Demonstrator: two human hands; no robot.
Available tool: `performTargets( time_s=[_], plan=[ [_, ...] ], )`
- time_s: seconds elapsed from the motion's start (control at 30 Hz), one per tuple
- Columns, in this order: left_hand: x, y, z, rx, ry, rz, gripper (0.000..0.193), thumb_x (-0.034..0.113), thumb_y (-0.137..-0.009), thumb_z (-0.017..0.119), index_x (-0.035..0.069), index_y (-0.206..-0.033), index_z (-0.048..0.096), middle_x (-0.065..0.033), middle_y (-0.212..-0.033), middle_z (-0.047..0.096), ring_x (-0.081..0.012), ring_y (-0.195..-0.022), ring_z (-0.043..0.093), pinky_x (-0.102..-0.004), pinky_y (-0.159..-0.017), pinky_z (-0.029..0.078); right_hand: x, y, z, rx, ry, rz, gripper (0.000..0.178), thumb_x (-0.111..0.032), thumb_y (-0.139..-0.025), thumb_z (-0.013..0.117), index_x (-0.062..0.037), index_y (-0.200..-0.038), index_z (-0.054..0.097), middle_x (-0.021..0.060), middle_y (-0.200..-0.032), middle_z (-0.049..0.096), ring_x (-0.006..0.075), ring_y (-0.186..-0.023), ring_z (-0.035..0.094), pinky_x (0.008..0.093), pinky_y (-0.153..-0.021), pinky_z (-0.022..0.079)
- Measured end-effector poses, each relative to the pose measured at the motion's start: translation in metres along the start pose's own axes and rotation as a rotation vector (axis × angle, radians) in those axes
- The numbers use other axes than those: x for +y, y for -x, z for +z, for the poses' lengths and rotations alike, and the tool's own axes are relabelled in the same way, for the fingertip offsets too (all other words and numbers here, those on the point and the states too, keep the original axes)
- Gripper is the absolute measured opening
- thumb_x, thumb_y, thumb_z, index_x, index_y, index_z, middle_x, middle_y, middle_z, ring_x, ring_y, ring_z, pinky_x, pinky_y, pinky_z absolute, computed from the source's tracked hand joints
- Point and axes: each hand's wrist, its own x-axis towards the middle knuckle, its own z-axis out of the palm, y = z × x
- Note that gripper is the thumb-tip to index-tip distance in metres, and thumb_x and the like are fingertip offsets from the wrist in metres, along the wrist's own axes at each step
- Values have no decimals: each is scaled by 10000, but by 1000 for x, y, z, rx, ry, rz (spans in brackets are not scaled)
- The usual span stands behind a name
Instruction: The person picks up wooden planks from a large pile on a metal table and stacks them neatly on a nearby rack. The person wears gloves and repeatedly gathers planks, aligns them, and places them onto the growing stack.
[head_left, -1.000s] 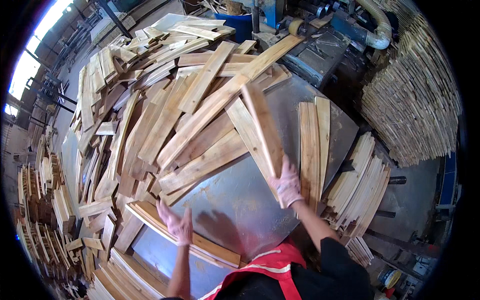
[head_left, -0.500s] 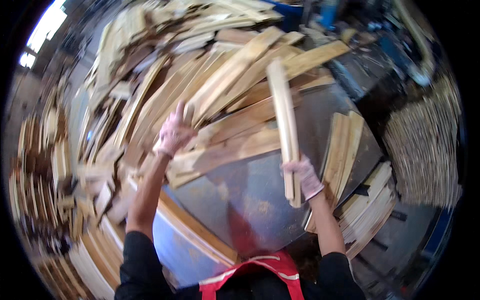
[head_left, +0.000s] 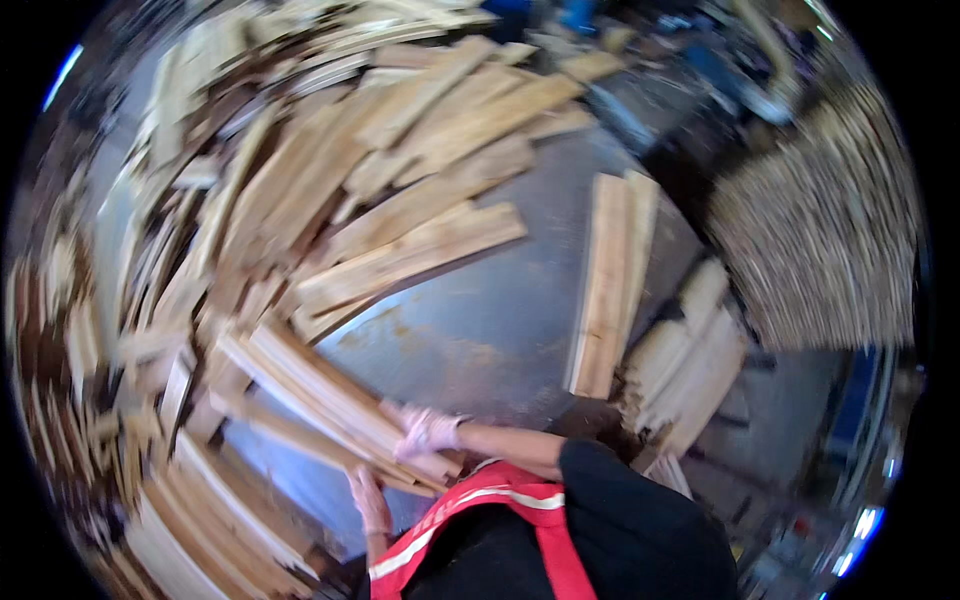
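Note:
Several long, narrow wooden boards (head_left: 335,392) lie side by side along the near left edge of the metal table (head_left: 470,320), close to my red apron. My right hand (head_left: 428,435), in a pale pinkish glove, reaches across my body and grips the near end of these boards from above. Lower down, my left hand (head_left: 369,502), gloved alike, has its fingers stretched out beside the outermost board (head_left: 285,428) of this row. Motion blur hides whether the left fingertips touch the wood.
A loose pile of boards (head_left: 310,170) covers the table's far left. Two boards (head_left: 605,290) lie at its right side, with stacked pieces (head_left: 690,360) beyond. A tall bundle of thin strips (head_left: 815,220) stands at right. More boards (head_left: 200,530) are stacked at lower left.
My right hand has swung left and down from the table's right side, bringing its boards to the row at the near left edge. My left hand has dropped from the pile to beside that row.

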Motion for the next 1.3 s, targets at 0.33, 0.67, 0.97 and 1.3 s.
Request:
performTargets(
  time_s=[0.33,0.67,0.97,1.3],
  plan=[
    [-96,-54,-21,-61,50,74,805,393,-1008,612,62,-1633,228,-196,-1509,458,-296,-1297,509,-400,-1059,449,137,107,-108,1230,344,527,1028,-616,-862,664,-76,-1626,239,275,-1675,179,429,-1543,216,575,-1229,218],
    [109,-56,27,429,-449,708,972,355,-876,771,-30,-1602,251,-251,-1635,283,-385,-1485,317,-475,-1226,287,344,238,-89,1486,-1337,-136,625,-107,-873,734,-34,-1466,548,88,-1194,706,95,-959,678,252,-807,570],
    [279,-146,239,-208,-1190,1023,1086,419,-806,825,77,-1639,218,-236,-1684,211,-376,-1566,192,-470,-1276,214,300,198,-159,1497,-212,891,1067,-465,-775,768,-27,-1593,243,292,-1547,382,475,-1390,419,502,-1166,372],
    [324,-212,285,-188,-1511,1287,1063,376,-674,890,146,-1548,331,-154,-1365,549,-364,-1289,531,-502,-1088,420,329,250,-163,1372,-1530,-244,933,-289,-689,852,38,-1467,452,211,-1033,720,333,-870,733,462,-779,645]
  ],
)
